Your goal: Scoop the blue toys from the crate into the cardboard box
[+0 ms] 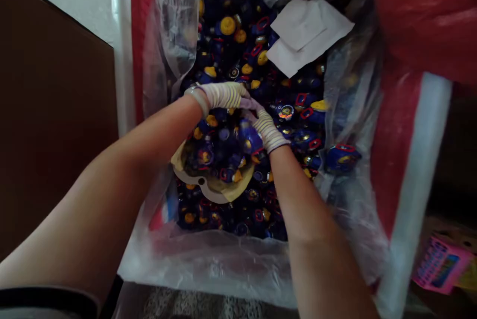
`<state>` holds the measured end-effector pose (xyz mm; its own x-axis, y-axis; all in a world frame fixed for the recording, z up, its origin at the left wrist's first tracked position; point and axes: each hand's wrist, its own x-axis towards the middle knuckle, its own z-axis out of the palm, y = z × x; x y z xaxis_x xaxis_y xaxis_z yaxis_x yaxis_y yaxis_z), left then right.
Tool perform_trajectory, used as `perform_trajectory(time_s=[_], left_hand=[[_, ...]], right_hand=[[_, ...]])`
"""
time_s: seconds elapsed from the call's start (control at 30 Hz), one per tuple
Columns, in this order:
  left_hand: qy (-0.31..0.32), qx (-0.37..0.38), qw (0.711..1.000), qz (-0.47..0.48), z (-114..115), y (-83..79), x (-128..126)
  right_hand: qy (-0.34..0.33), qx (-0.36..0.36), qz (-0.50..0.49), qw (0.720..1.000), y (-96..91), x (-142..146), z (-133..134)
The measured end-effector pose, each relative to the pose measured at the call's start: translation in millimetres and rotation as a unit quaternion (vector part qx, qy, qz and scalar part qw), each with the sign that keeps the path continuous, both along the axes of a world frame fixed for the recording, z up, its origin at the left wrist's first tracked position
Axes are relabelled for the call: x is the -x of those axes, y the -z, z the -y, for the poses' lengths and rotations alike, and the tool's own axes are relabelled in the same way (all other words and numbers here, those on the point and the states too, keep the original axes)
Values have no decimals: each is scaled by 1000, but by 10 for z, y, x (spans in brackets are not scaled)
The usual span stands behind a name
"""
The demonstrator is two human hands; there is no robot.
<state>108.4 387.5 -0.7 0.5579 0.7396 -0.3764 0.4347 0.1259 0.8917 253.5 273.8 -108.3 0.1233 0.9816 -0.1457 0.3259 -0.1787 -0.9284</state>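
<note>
Both forearms are reaching down into a plastic-lined bin (410, 160), the gloved left hand (223, 95) and right hand (268, 130) curling their grip together over blue toy pieces (231, 145), heaping them onto a tan scoop (216, 187) just beneath; white paper (305, 33) is lying beyond.

Toys (298, 110) in bag-lined bin (410, 170); paper (305, 36) on top.
</note>
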Motion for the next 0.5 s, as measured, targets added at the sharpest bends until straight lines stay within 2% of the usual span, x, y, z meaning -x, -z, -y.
perform_trajectory(time_s=[0.07,0.1,0.13,0.17,0.23,0.27,0.3,0.33,0.43,0.5], left_hand=[[69,-65,995,1,341,-134,303],[57,-101,993,18,523,-215,473],[15,-125,992,29,709,-291,649],[-61,-135,989,25,894,-351,825],[-263,-125,956,-29,1226,-402,1153],[-337,-94,934,-75,1356,-393,1292],[-381,-44,917,-108,1453,-365,1408],[-392,22,911,-124,1513,-325,1501],[-335,209,917,-57,1503,-189,1645],[-326,240,914,5,1413,-106,1658]], right_hand=[[-31,-12,26,999,-51,123,226],[-53,-15,36,998,-102,144,317],[-77,-17,39,996,-158,146,395],[-97,-18,37,994,-212,137,464],[-124,-16,32,992,-293,105,589],[-123,-14,34,992,-315,90,648],[-116,-11,39,992,-327,79,706],[-106,-5,46,993,-332,74,760],[-80,26,75,994,-328,91,883],[-68,41,84,993,-325,123,913]])
